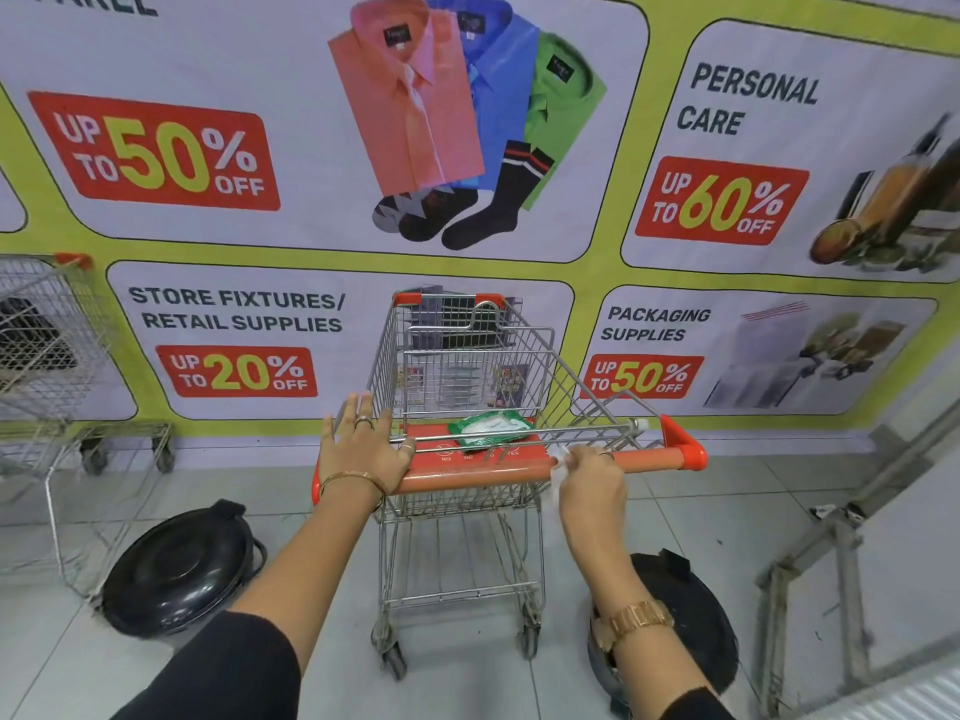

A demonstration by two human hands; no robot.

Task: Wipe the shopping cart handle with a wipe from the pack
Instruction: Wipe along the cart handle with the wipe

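Farthest left of the left hand, a second wire cart stands against the wall banner, and below and left of that hand a black round lid lies on the tiled floor. The left hand rests flat, fingers spread and released, on the left end of the orange cart handle, a bracelet at its wrist. Just right of this hand and slightly beyond it, the green wipe pack lies on the orange child-seat flap of the shopping cart. Further right, the right hand is closed over the handle with a white wipe bunched under its fingers, pressed against the bar near its middle; a gold watch sits on that wrist. Below the right forearm a second black lid is partly hidden. Right of that hand, a metal frame leans near the wall.
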